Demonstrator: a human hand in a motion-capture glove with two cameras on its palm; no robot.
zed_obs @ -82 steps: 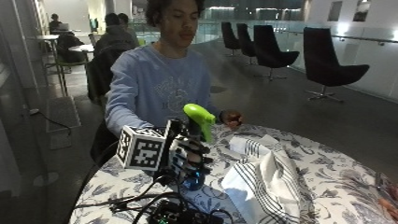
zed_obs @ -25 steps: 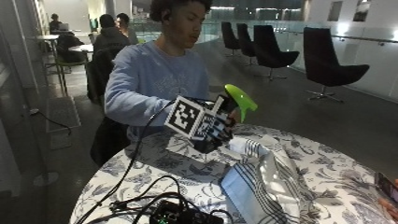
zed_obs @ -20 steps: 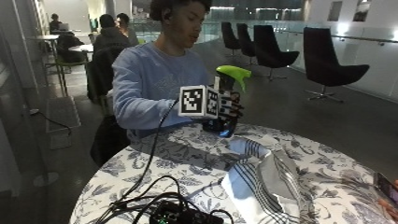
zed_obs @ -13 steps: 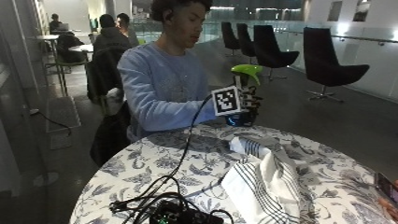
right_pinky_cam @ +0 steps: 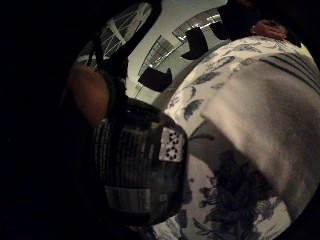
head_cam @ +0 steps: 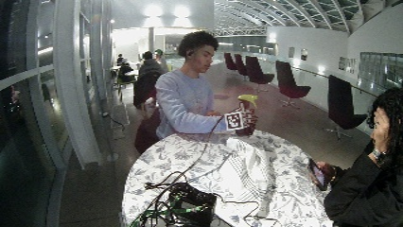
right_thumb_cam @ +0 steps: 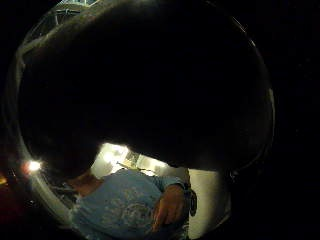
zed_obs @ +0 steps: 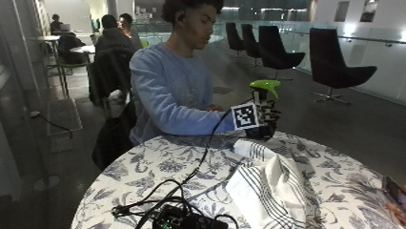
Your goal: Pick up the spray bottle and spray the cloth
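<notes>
outside view: grip [zed_obs: 266, 119] holds spray bottle [zed_obs: 263, 98]

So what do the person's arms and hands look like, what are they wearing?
Both arms are in the long sleeves of a light blue sweatshirt. The right hand wears a black glove with strap-like bands across the fingers; the other hand is bare.
</notes>
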